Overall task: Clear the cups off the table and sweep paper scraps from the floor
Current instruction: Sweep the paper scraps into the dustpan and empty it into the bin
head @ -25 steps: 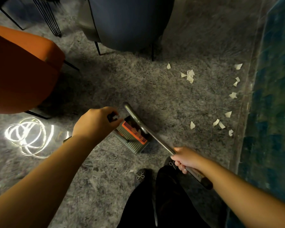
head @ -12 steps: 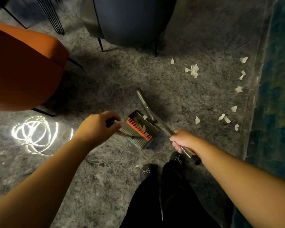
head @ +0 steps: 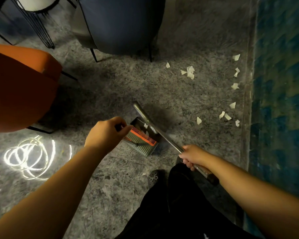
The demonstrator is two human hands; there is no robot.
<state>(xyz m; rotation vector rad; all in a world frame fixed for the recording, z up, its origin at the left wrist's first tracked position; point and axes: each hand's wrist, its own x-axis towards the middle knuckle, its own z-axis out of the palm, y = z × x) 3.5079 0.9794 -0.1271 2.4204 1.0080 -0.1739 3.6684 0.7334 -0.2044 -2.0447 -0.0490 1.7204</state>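
Paper scraps lie scattered over the grey floor ahead and to my right, most of them strung along the edge of the blue carpet, well apart from the dustpan; one white bit seems to sit inside the pan already. My left hand has its fingers curled round the dark grip of the dustpan's handle, which I judge steadies the pan with its mouth turned toward the scraps. My right hand is wrapped around the metal broom handle, low on the shaft, which slants across the pan so the head, hidden from me, can work close to its mouth. No cups are in view. An orange chair and a dark blue chair stand beyond, so strokes must stay short.
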